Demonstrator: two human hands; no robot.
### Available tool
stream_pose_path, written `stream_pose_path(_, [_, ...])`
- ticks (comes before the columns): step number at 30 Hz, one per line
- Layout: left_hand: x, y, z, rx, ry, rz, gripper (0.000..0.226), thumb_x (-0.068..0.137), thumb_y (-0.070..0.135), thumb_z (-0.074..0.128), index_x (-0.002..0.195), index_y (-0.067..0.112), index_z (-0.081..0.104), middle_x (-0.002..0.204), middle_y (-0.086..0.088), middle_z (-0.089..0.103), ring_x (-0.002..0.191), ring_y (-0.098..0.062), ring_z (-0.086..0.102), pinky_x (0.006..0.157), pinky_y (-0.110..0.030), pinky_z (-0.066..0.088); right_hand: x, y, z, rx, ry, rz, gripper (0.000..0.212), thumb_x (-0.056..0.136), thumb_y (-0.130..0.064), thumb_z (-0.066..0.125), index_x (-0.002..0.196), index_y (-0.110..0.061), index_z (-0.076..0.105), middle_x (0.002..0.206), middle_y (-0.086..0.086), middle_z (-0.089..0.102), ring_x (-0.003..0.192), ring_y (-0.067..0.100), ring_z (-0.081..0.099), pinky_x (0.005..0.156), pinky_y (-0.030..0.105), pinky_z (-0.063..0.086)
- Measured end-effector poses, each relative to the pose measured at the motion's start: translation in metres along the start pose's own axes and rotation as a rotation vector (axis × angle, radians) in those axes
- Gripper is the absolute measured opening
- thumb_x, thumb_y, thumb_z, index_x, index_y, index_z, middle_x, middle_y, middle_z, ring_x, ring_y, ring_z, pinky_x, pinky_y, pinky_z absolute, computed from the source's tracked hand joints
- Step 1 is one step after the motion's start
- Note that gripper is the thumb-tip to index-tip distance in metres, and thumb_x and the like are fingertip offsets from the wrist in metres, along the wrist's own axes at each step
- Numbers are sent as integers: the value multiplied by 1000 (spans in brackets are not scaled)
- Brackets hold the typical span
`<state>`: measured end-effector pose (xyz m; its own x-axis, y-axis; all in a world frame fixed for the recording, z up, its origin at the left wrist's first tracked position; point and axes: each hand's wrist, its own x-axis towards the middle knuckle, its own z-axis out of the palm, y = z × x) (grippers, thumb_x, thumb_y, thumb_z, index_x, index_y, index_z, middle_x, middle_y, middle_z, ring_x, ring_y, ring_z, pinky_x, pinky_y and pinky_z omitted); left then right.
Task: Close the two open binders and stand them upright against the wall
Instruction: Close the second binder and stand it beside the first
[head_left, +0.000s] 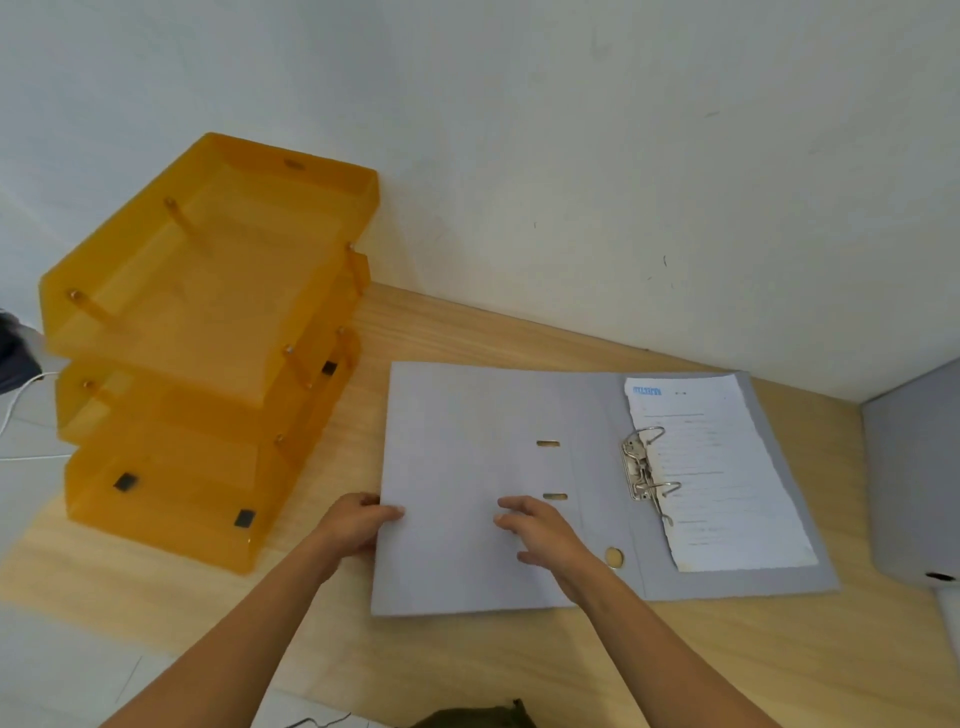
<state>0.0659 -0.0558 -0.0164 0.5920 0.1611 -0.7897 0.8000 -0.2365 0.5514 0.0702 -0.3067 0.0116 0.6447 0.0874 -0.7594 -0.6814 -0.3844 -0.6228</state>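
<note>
A grey lever-arch binder (467, 431) lies open and flat on the wooden table, its metal ring mechanism (644, 467) in the middle and a stack of printed sheets (727, 467) on its right half. My left hand (358, 525) pinches the left edge of the binder's left cover, thumb on top. My right hand (540, 535) rests on that same cover, fingers spread, near the two slots. A second grey binder (909, 478) shows partly at the right edge of the frame; whether it is open I cannot tell.
A stack of orange translucent letter trays (208, 322) stands left of the binder, against the white wall (571, 182). The wall runs along the table's far edge. A white cable (15, 405) lies on the floor at far left.
</note>
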Motion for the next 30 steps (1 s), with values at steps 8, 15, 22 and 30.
stream_pose_path(8, [-48,63,-1,-52,-121,403,29,93,26,65,122,27,67,109,10,78,98,-11,75,84,-32,60,-27,-78,0,5,6,-89,48,100,-36,55,146,-21,52,147,0,50,131,21,48,101,42,53])
stream_pose_path(15, [-86,123,5,-229,-206,659,39,97,40,47,123,17,65,122,2,73,113,-16,69,87,-30,55,-56,-140,-11,214,-128,-207,44,97,-55,51,132,-27,55,130,-7,54,131,30,51,98,55,56])
stream_pose_path(22, [-80,125,103,-180,-338,561,41,104,47,40,136,22,41,128,18,55,116,7,55,92,-25,50,-75,-131,-67,122,0,-264,59,94,-44,63,146,-25,43,131,3,66,120,27,65,79,42,61])
stream_pose_path(30, [-51,83,160,-12,-160,385,59,101,26,56,153,9,35,156,-6,41,140,-23,45,101,-22,36,-95,-54,-162,188,163,-200,35,98,-9,56,132,-15,61,122,8,73,108,31,71,95,50,58])
